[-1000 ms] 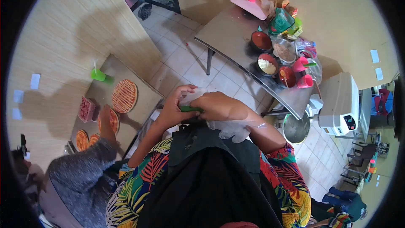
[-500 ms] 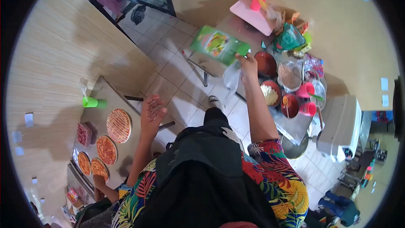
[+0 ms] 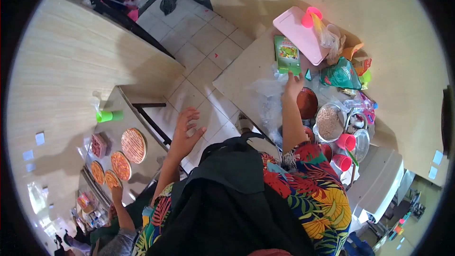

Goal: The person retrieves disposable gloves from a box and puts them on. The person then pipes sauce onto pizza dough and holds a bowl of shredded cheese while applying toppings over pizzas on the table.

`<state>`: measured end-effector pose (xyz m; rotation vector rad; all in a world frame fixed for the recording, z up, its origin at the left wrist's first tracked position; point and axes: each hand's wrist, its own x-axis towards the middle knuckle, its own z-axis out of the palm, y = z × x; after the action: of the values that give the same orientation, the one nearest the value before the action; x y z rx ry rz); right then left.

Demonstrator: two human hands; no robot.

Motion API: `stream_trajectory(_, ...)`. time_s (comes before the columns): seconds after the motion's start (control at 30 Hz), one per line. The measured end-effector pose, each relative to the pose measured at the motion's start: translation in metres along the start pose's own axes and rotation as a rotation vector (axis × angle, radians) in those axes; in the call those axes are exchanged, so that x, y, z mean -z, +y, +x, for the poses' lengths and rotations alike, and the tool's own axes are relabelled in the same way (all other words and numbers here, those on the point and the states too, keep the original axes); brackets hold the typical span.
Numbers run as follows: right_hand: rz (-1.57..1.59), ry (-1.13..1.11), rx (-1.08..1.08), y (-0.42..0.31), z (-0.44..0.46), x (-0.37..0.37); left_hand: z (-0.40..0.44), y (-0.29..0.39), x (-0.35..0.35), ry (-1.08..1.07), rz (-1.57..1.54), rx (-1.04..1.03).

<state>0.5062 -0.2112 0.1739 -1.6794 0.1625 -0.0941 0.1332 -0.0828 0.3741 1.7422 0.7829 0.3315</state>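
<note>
A flat green packet (image 3: pixel 287 53) printed with a picture of food lies on the right-hand table, beside the pink tray (image 3: pixel 296 35). At the packet's near edge is my right hand (image 3: pixel 295 84), its fingers apart and just touching or close to it. Crumpled clear plastic (image 3: pixel 268 99) lies left of my right forearm. My left hand (image 3: pixel 187 132) hangs in the air over the floor between the two tables. Its fingers are spread and it holds nothing.
Bowls of sauce (image 3: pixel 307 103) and pinkish crumbles (image 3: pixel 329 122), pink cups (image 3: pixel 346 142) and a teal bag (image 3: pixel 341 73) crowd the right table. Several pizzas (image 3: pixel 133 145) and a green cup (image 3: pixel 103 116) stand on the left table (image 3: pixel 154 154), where another person's hand (image 3: pixel 117 193) touches a pizza.
The green packet has gone from the air above the table's left corner to beside the pink tray. My right hand moved with it and has loosened. My left hand shifted slightly right.
</note>
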Motion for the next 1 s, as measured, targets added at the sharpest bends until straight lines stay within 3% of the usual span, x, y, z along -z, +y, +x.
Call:
stream_trajectory(0.07,0.145,-0.229,-0.174,-0.099,-0.044,0.015,0.001,-0.002,-0.003,-0.079,-0.004,-0.037)
stream_trajectory(0.13,0.161,-0.467,-0.214,-0.124,-0.063,0.014,0.003,0.001,-0.002,-0.076,-0.003,-0.019)
stream_trajectory(0.17,0.178,-0.687,-0.254,-0.137,-0.077,0.008,0.003,0.002,-0.001,-0.086,-0.005,-0.075)
stream_trajectory(0.2,0.176,-0.753,-0.254,-0.151,-0.094,0.001,0.002,0.004,0.001,-0.084,-0.003,-0.128)
stream_trajectory(0.33,0.135,-1.281,-0.28,-0.202,-0.19,-0.021,-0.012,0.015,0.011,0.125,-0.054,-0.3)
stream_trajectory(0.43,0.402,-1.666,-0.295,-0.207,-0.265,-0.03,-0.043,-0.002,0.029,0.367,-0.078,-0.33)
stream_trajectory(0.47,0.393,-1.742,-0.298,-0.21,-0.288,-0.029,-0.055,-0.014,0.035,0.388,-0.029,-0.316)
stream_trajectory(0.53,0.353,-1.872,0.002,-0.218,-0.327,-0.026,-0.086,-0.025,0.053,0.449,0.017,-0.306)
stream_trajectory(0.6,0.272,-1.929,0.032,-0.225,-0.36,-0.023,-0.131,-0.033,0.073,0.495,-0.11,-0.087)
stream_trajectory(0.67,0.196,-1.968,0.057,-0.228,-0.393,-0.019,-0.17,-0.049,0.085,0.511,-0.096,-0.064)
stream_trajectory(0.73,0.041,-2.05,-0.058,-0.227,-0.426,-0.017,-0.207,-0.056,0.09,0.475,-0.607,-0.076)
stream_trajectory(0.8,0.037,-2.136,-0.04,-0.224,-0.461,-0.017,-0.241,-0.056,0.098,0.517,-0.621,-0.161)
stream_trajectory(0.9,0.053,-2.257,0.03,-0.217,-0.514,-0.018,-0.292,-0.053,0.111,0.643,-0.809,0.089)
stream_trajectory(1.0,0.192,-2.275,0.135,-0.212,-0.559,-0.007,-0.33,-0.064,0.118,0.771,-1.014,-0.06)
